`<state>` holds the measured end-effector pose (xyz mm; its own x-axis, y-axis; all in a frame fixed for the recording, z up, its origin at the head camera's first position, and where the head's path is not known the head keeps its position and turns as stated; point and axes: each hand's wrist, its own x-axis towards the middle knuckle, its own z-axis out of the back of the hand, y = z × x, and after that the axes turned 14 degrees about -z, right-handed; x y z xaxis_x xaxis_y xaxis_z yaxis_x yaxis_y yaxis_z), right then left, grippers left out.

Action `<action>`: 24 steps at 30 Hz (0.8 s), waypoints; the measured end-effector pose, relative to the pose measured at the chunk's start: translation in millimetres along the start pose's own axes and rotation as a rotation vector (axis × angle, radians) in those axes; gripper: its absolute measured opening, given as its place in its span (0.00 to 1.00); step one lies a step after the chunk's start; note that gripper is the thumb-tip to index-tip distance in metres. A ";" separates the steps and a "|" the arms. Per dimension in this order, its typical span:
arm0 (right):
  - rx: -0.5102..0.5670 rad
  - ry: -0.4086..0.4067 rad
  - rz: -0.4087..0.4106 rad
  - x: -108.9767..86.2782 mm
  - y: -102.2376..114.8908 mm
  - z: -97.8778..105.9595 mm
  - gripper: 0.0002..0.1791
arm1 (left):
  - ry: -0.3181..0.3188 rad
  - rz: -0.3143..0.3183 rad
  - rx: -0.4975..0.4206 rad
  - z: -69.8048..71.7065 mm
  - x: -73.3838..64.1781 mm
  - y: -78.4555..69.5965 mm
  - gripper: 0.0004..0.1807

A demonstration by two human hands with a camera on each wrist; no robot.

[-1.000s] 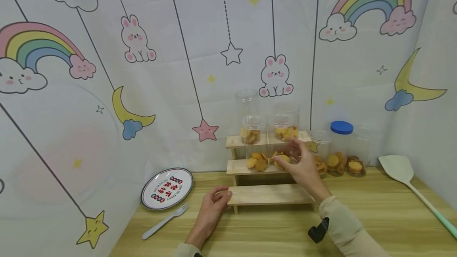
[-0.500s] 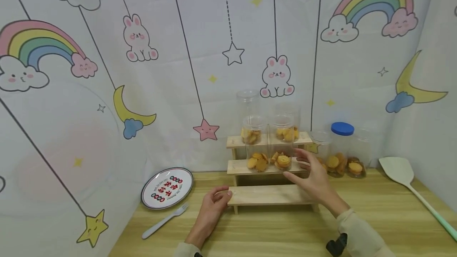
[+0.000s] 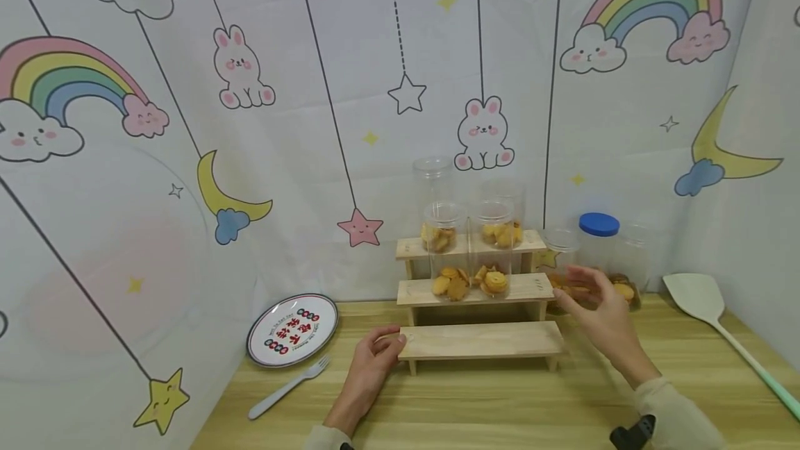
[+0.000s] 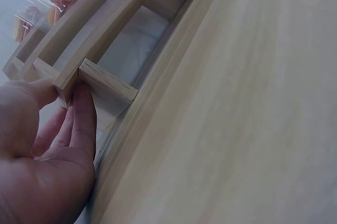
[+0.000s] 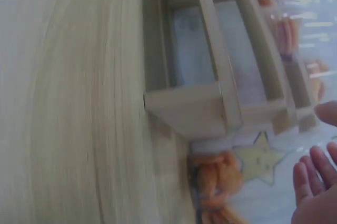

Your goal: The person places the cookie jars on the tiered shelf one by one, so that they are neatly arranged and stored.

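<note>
A three-step wooden display rack [image 3: 481, 341] stands on the table. My left hand [image 3: 373, 367] pinches the left end of its lowest board; in the left wrist view the thumb lies at the board's top and the fingers [image 4: 81, 119] reach beneath. On the middle step are two clear jars of cookies, a left jar [image 3: 449, 283] and a right jar [image 3: 494, 280]. Two more, a left jar [image 3: 439, 233] and a right jar [image 3: 502, 231], occupy the top step. My right hand [image 3: 603, 318], fingers spread and holding nothing, is right of the rack, overlapping the jars behind it.
Right of the rack, a blue-lidded jar [image 3: 598, 226] stands between two clear-topped jars, all with cookies. A spatula [image 3: 695, 296] with a green handle leans farther right. Left are a patterned plate [image 3: 292, 330] and a pale fork [image 3: 289, 387]. A printed cloth backdrop [image 3: 300, 158] rises behind.
My right hand has moved away from the right jar on the middle step, rightward past the rack's end. That jar stays on the step. My left hand has kept its hold on the rack.
</note>
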<state>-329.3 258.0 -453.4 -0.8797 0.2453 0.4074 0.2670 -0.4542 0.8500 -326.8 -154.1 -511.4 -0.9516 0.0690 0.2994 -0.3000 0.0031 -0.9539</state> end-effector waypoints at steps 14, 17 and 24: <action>-0.104 -0.261 -0.350 36.2 -44.1 51.1 0.49 | 0.006 -0.010 0.024 1.8 0.4 -0.5 0.27; -0.132 -0.217 -0.369 47.1 -45.3 61.9 0.54 | 0.001 -0.006 0.017 1.8 0.5 0.7 0.27; -0.207 -0.129 -0.345 64.9 -51.7 78.9 0.58 | -0.002 -0.008 0.014 1.0 0.0 0.7 0.27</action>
<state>-369.2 365.0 -444.5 -0.8437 0.5123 0.1602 -0.1310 -0.4859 0.8642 -327.1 -155.2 -512.1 -0.9493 0.0667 0.3072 -0.3086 -0.0107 -0.9511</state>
